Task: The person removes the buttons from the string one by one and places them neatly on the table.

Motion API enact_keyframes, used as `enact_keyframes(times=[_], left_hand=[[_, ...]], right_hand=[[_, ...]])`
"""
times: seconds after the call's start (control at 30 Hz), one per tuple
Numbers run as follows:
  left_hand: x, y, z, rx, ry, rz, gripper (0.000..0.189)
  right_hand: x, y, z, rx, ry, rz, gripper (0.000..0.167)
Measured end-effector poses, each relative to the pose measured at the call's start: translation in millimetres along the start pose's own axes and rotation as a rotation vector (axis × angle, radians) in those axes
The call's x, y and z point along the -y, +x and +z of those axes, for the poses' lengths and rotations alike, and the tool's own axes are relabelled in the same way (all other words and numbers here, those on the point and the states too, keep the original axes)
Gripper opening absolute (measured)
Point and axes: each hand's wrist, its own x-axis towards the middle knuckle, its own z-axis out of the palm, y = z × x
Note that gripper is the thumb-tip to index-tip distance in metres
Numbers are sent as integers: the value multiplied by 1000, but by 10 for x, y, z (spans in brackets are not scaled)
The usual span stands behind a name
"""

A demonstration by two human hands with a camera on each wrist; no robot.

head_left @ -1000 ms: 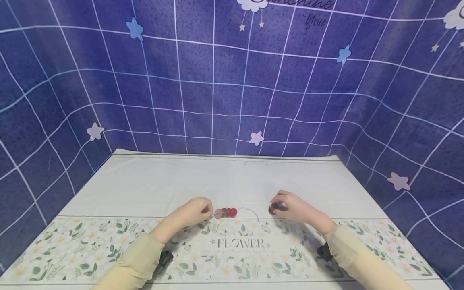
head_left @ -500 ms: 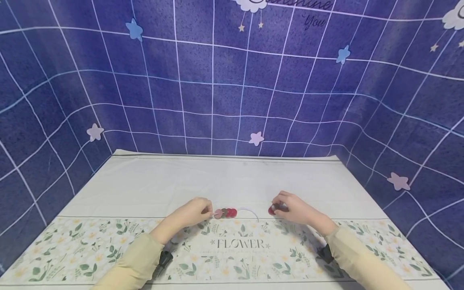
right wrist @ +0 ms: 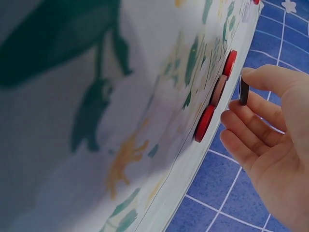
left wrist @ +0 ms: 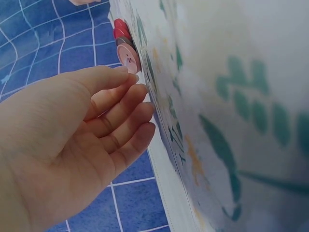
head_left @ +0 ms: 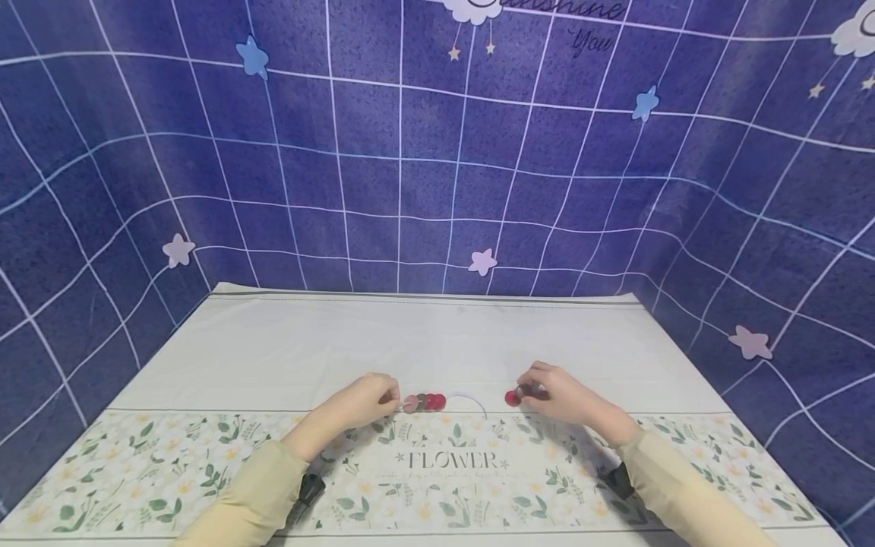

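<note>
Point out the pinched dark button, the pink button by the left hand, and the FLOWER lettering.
Dark button (right wrist: pixel 244 92): right wrist view, middle of its visible side.
Pink button (left wrist: pixel 125 52): left wrist view, upper face.
FLOWER lettering (head_left: pixel 453 460): head view, middle of the word.

The left fingers pinch just beside a pink button, a dark button and red buttons beyond

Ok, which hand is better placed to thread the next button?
Likely the right hand: it pinches a dark button, and the white cord curves toward it from the button row. The left hand is at the row's other end.
</note>
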Motion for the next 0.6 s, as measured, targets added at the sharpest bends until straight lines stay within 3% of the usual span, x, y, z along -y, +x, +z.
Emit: enact_keyframes(times=[0.6], left_hand=[[7, 17, 7, 2, 16, 11, 11]], right_hand=[[-81, -56, -2, -10, -13, 10, 23]])
